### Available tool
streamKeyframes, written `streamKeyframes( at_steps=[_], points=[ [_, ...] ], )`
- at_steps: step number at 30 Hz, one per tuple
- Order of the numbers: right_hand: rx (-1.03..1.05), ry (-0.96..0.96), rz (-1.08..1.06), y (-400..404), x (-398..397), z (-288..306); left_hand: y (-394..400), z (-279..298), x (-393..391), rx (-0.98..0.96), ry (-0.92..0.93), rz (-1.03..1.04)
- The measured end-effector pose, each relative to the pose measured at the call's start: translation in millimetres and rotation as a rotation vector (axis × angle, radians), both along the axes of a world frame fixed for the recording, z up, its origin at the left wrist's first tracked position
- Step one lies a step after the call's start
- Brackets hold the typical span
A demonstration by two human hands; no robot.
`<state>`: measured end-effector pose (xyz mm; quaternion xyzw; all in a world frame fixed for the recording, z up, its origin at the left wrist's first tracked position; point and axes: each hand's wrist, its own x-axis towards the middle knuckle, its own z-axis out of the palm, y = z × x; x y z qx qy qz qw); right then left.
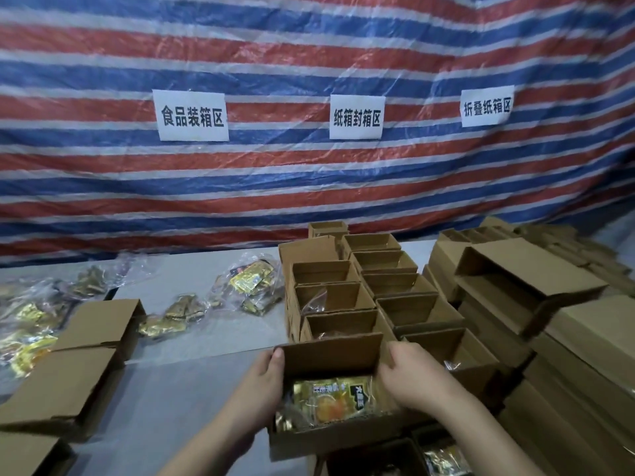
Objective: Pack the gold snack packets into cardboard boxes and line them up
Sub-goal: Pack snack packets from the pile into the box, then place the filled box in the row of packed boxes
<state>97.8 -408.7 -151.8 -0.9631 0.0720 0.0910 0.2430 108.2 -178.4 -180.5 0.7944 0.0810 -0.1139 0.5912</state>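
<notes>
- Left hand point(263, 384) at 6 o'clock, clamped on the left wall of an open cardboard box point(330, 353), thumb hooked over the top edge, fingers curled down the outer side.
- Right hand point(409, 379) just right of it, gripping the box's right wall, thumb over the rim.
- Inside that box, a gold snack packet point(330, 400) lying flat, printed face up, filling the floor of the box.
- Directly beyond, toward 12 o'clock, two rows of open boxes point(395, 286) standing side by side and touching; clear wrapping showing in at least one of them, contents otherwise too dark to tell.
- At 3 o'clock, stacks of flat and folded cartons point(567, 338), one open carton point(529, 269) tipped on top of them.
- At 9 o'clock, two open boxes point(86, 352) resting on the grey table point(206, 331), flaps spread.
- At 10 to 11 o'clock, clear plastic bags of gold packets point(252, 280) strewn on the table, well apart from the held box.
- At 5 o'clock, low in view, another box with a gold packet point(443, 458) partly showing.
- Behind everything, a red, white and blue striped tarp point(309, 183) carrying three white paper signs point(190, 115) with Chinese characters.
</notes>
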Motion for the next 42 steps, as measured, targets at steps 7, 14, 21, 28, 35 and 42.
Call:
streamKeyframes(
  at_steps=[7,14,21,28,35,42],
  points=[
    [-0.179,-0.145,-0.103,-42.2,5.3,-17.7,-57.7,-25.1,11.6,-0.075,-0.007,0.011],
    [-0.315,-0.171,-0.063,-46.9,23.1,-36.6,-83.2,-57.4,25.9,-0.048,0.022,0.024],
    [-0.335,-0.156,-0.04,-45.1,26.5,-59.2,-87.4,-76.9,36.2,-0.128,0.134,0.024],
    [-0.449,-0.181,-0.048,-36.7,29.8,-69.3,-85.4,-87.1,41.3,-0.156,0.259,0.038],
    [-0.471,-0.295,-0.044,-30.4,39.5,-71.6,-74.4,-88.6,43.6,-0.29,0.335,0.011],
    [-0.379,-0.427,0.019,29.5,56.0,-54.9,-35.5,-92.2,35.3,-0.136,0.274,0.179]
  ],
)
